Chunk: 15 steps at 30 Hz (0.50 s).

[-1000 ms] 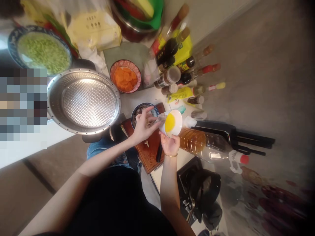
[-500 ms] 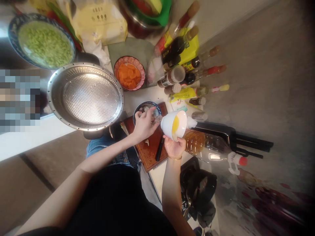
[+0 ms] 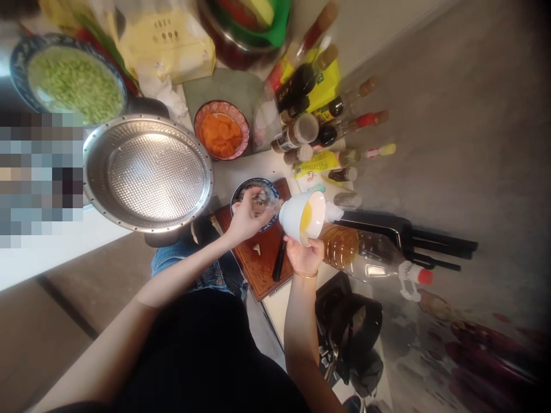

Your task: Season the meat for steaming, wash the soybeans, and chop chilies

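My right hand (image 3: 305,256) grips a white bowl (image 3: 297,217) with yellow liquid in it, tilted toward a small blue-rimmed bowl (image 3: 241,193) of pale food. That small bowl stands on a reddish-brown cutting board (image 3: 262,264). My left hand (image 3: 245,217) reaches over the small bowl, its fingers curled down into the food; what they pinch is hidden. A dark knife handle (image 3: 279,261) lies on the board between my two wrists.
A large perforated steel pan (image 3: 146,172) sits at the left. A bowl of orange carrot slices (image 3: 221,136) and a bowl of chopped green vegetable (image 3: 71,86) stand behind. Several sauce bottles (image 3: 318,132) crowd the right, with an oil bottle (image 3: 365,255) lying below.
The white bowl has tipped further toward the small bowl. My left hand has sunk from spread above the bowl to curled into its contents.
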{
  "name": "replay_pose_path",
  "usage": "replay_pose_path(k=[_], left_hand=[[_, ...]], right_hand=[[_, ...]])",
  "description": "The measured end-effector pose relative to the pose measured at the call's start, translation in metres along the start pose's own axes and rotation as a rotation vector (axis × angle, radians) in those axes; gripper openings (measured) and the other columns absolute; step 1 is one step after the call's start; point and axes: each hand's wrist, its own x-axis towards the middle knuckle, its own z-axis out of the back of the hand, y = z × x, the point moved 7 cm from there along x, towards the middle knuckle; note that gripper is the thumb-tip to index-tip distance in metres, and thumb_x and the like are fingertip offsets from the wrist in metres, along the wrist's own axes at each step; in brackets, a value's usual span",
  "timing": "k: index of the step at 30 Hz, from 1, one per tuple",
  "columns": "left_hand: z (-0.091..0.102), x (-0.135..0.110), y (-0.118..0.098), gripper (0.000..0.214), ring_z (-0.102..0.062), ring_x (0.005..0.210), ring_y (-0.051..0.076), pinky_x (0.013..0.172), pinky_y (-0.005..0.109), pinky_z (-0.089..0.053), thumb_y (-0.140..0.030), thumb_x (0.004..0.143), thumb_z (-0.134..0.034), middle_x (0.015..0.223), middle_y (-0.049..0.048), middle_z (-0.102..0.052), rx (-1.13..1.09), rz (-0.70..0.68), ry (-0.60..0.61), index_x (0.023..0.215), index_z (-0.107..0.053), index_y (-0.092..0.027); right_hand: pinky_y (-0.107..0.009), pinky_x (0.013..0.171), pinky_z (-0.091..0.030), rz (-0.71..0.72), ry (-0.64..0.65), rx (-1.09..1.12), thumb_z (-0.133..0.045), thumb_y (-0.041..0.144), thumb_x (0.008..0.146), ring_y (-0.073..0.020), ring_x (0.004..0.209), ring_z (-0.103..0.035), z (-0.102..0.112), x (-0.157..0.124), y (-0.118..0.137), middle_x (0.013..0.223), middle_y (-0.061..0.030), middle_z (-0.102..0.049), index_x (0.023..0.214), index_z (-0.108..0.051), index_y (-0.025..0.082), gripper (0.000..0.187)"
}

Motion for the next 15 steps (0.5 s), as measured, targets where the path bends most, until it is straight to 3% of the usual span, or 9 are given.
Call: replay_pose_path(k=[5, 12, 15], left_hand=[[0.003, 0.001, -0.005, 0.053, -0.070, 0.087, 0.024, 0.090, 0.043, -0.044, -0.032, 0.078, -0.071, 0.085, 0.0019, -0.072, -0.005, -0.020, 0.027, 0.121, -0.042, -0.023], [0.003, 0.000, -0.012, 0.051, -0.068, 0.096, 0.026, 0.101, 0.051, -0.034, -0.035, 0.080, -0.070, 0.087, 0.0029, -0.073, 0.106, -0.077, -0.065, 0.122, -0.043, -0.023], [-0.003, 0.001, -0.007, 0.051, -0.069, 0.093, 0.026, 0.098, 0.051, -0.038, -0.039, 0.081, -0.069, 0.083, 0.0031, -0.072, 0.069, -0.076, -0.066, 0.122, -0.044, -0.023]], right_hand=[[-0.029, 0.065, -0.061, 0.001, 0.022, -0.015, -0.053, 0.020, 0.063, -0.0184, 0.092, -0.069, 0.002, 0.001, 0.002, 0.104, 0.0018, -0.073, 0.112, -0.066, 0.028, 0.051], [-0.034, 0.067, -0.063, -0.039, -0.009, -0.037, -0.054, 0.022, 0.063, -0.0187, 0.091, -0.070, 0.010, 0.002, -0.005, 0.103, 0.0033, -0.073, 0.103, -0.067, 0.028, 0.043], [-0.034, 0.070, -0.063, -0.044, -0.010, -0.043, -0.056, 0.023, 0.062, -0.0182, 0.094, -0.069, 0.011, 0.002, -0.010, 0.105, 0.0033, -0.072, 0.105, -0.066, 0.028, 0.044]])
